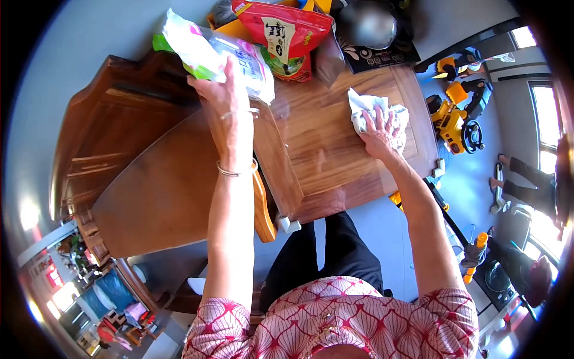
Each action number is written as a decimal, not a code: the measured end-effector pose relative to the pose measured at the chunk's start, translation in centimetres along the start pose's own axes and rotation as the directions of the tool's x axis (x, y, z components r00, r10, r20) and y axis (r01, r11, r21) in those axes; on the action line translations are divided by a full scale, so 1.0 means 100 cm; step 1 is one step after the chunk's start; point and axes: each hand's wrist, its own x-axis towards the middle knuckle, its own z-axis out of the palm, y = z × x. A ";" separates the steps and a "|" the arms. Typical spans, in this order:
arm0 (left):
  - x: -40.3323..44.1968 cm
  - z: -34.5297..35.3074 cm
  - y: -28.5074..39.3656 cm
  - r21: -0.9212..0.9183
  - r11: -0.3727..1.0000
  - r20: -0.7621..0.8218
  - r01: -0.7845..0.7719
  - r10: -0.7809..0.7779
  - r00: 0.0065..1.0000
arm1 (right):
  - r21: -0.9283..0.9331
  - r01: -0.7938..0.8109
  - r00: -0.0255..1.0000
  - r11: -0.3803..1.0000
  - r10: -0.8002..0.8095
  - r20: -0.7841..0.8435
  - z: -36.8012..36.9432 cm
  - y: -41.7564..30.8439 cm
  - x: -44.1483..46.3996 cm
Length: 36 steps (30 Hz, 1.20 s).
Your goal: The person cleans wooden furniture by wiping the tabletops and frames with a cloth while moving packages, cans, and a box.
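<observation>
My left hand grips a white and green plastic package at the table's left back edge, beside a clear printed bag. My right hand presses a crumpled white cloth flat on the wooden tabletop, with its fingers spread over the cloth. A red pouch with a black-lettered label stands behind, between my hands.
A black patterned box sits at the table's back right. A carved wooden bench is at left. White guards cover table corners. Yellow toy vehicles stand on the floor at right, where another person's legs show.
</observation>
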 end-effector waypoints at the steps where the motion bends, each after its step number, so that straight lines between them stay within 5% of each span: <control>1: 0.007 0.001 0.001 -0.012 1.000 -0.037 0.009 -0.009 0.999 | -0.013 -0.002 1.000 1.000 0.002 -0.002 -0.001 -0.001 0.001; 3: 0.014 0.002 0.012 -0.172 0.985 -0.125 0.013 -0.035 0.992 | -0.024 -0.007 1.000 1.000 0.007 0.000 -0.002 -0.002 0.000; 7: 0.024 -0.008 0.014 -0.400 0.899 -0.029 0.180 -0.209 0.977 | 0.000 0.003 1.000 1.000 -0.003 0.001 -0.003 0.000 -0.001; 12: 0.022 -0.024 0.016 -0.408 0.882 -0.198 0.235 -0.337 0.920 | -0.006 0.028 0.999 1.000 -0.028 -0.022 -0.002 0.001 0.000; 15: 0.005 -0.044 0.023 -0.470 0.849 -0.132 0.242 -0.339 0.932 | -0.006 0.020 0.999 1.000 -0.020 -0.041 0.004 0.002 0.002; 21: -0.033 -0.110 0.033 -0.356 0.903 -0.060 0.242 -0.280 0.958 | 0.014 0.038 0.999 0.999 -0.038 -0.031 0.005 0.005 0.001; 29: -0.045 -0.254 0.100 -0.019 0.955 -0.246 0.296 -0.292 0.924 | -0.027 0.012 0.999 1.000 -0.014 -0.052 0.007 0.003 0.004; 32: -0.033 -0.311 0.105 -0.180 0.946 -0.198 0.268 -0.302 0.933 | -0.162 0.000 1.000 0.987 0.002 0.007 -0.003 -0.006 0.001; 36: -0.014 -0.342 0.070 -0.065 0.975 -0.378 0.214 -0.223 0.899 | -0.148 0.023 1.000 0.989 -0.025 -0.016 0.003 0.001 0.006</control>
